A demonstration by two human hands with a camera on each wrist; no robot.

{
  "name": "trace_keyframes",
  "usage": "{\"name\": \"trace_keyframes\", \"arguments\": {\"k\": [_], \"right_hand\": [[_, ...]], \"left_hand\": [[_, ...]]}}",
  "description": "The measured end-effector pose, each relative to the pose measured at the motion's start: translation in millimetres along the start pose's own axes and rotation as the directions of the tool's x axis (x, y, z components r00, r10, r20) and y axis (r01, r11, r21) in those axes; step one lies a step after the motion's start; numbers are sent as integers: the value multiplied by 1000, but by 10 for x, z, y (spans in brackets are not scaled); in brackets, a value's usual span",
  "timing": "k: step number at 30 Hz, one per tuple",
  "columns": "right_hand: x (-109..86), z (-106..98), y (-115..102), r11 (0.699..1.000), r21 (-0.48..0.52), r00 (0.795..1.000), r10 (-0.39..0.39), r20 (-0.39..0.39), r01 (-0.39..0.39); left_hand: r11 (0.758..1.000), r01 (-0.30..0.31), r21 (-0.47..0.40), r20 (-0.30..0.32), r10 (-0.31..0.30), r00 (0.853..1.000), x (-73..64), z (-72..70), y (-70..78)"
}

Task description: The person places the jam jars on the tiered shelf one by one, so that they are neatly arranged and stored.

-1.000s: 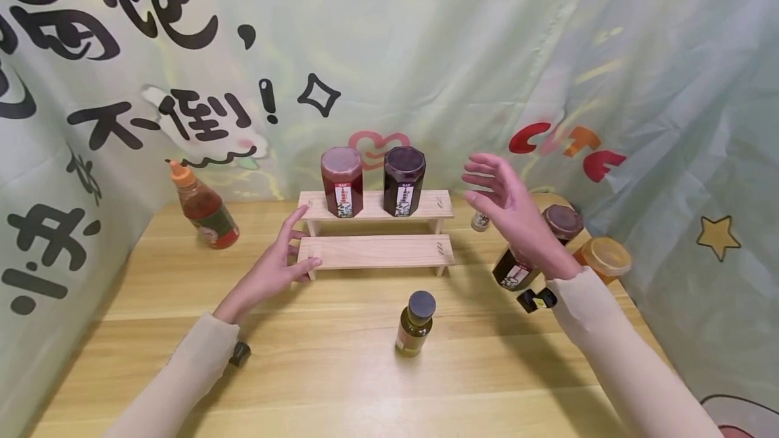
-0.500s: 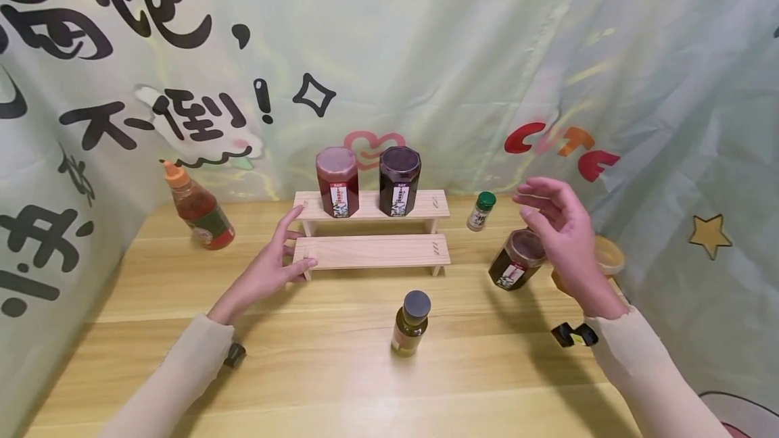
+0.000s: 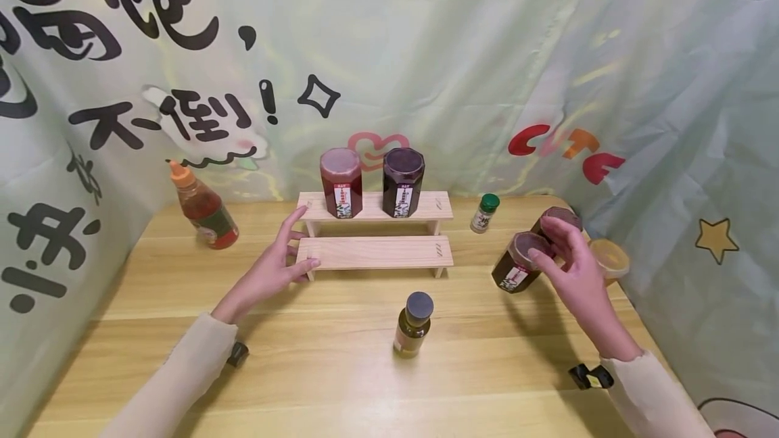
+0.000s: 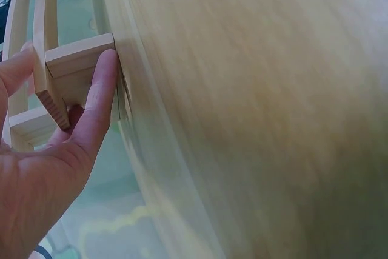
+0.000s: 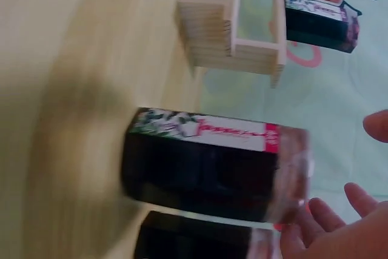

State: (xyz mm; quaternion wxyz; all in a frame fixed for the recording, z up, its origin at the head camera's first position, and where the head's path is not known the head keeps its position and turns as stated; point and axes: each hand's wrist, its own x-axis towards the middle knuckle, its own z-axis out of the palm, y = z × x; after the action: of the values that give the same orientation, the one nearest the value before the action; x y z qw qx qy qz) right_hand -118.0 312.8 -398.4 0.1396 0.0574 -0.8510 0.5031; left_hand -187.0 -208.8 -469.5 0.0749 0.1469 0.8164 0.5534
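Currently | left hand [image 3: 266, 268] pinches wooden rack [image 3: 374, 253] end | right hand [image 3: 578, 272] loosely curved (empty), beside dark jar [image 3: 513, 272]

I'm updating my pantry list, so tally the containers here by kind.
Jars, two on the rack and two by the right hand: 4
Bottles, orange-capped and dark-capped: 2
Green-capped shaker: 1
Amber-topped container, partly hidden: 1
Total: 8

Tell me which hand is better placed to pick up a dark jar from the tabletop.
Probably the right hand: it is right beside the two dark jars, its thumb and fingers apart. The left hand is farther away and grips the left end of the wooden stand.
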Motion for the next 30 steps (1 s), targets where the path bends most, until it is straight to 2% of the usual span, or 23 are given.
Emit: {"name": "trace_keyframes", "arguments": {"k": [11,15,23,30], "right_hand": [[-56,74,343,997,1,993,71,94,-71],[-70,77,451,998,11,991,68,115,-70],[-79,74,597,998,44,994,49,102,-54],[-61,102,604,999,0,995,48,85,-48]], "left_hand": [[1000,13,-10,-5,-13,1000,-20,-3,-5],[1000,9,-12,3,-9,1000,-4,5,-1],[1000,-5,-16,7,5,1000,25,18,-3],[1000,0,-27,0,0,1000,4,-1,-7]]}}
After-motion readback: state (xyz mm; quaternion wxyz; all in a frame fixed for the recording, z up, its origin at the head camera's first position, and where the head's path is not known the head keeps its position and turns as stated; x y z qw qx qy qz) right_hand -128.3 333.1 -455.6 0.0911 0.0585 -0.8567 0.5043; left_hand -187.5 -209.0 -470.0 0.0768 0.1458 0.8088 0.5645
